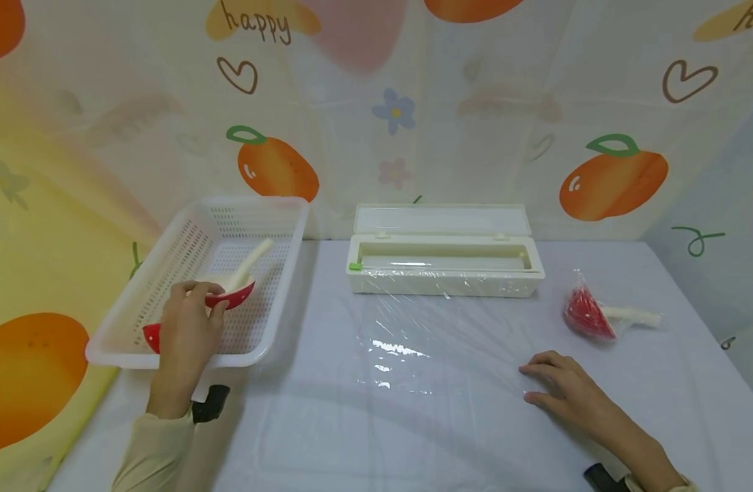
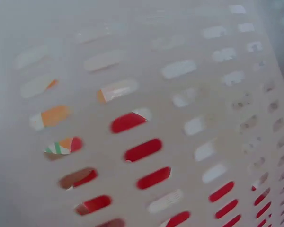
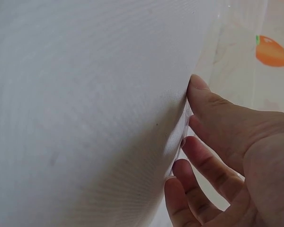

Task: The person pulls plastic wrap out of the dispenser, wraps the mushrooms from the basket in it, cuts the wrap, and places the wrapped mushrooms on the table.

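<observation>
White table point(image 1: 315, 444); left hand point(image 1: 188, 328) pinching red-white ladle point(image 1: 234, 296) in basket point(image 1: 253, 331), right hand point(image 1: 567, 391) unclenched by film point(image 1: 395, 348).

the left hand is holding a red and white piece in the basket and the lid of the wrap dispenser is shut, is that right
The lid is wrong: the head view shows it open, raised at the back of the wrap dispenser. The left hand is indeed holding a red and white piece in the basket.
</observation>
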The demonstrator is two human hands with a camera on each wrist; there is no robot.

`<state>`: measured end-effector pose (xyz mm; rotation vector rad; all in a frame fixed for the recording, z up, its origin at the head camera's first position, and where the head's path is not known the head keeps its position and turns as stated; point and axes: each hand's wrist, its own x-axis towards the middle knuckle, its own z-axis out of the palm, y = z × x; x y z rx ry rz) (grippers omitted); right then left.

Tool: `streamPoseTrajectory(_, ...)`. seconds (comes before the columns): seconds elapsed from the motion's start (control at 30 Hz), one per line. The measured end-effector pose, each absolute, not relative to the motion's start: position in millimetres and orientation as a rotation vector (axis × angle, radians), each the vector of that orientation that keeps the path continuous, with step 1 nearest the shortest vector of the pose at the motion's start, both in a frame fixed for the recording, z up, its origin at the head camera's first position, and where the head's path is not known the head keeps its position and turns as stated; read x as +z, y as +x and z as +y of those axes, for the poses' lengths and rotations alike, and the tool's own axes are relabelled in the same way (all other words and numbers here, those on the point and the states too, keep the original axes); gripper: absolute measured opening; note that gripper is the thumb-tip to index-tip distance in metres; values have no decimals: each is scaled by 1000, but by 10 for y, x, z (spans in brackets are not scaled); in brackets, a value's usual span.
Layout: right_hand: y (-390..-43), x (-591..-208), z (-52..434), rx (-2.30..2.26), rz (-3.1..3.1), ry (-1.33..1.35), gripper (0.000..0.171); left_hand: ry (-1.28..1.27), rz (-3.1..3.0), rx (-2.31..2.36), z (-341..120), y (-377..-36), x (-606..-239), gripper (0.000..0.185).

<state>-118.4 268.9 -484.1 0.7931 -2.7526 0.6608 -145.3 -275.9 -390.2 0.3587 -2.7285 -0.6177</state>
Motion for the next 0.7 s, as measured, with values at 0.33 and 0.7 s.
streamPoseTrajectory(0.33,-1194,-4832,2688,639,-2749,812,39,221,-2546,-664,-2585,-1357,-3760,23)
streamPoseTrajectory(0.7,-1176,-4819,2671,651,-2790,791,38,-60,-2395,-658,-2294,-1251,-3583,23)
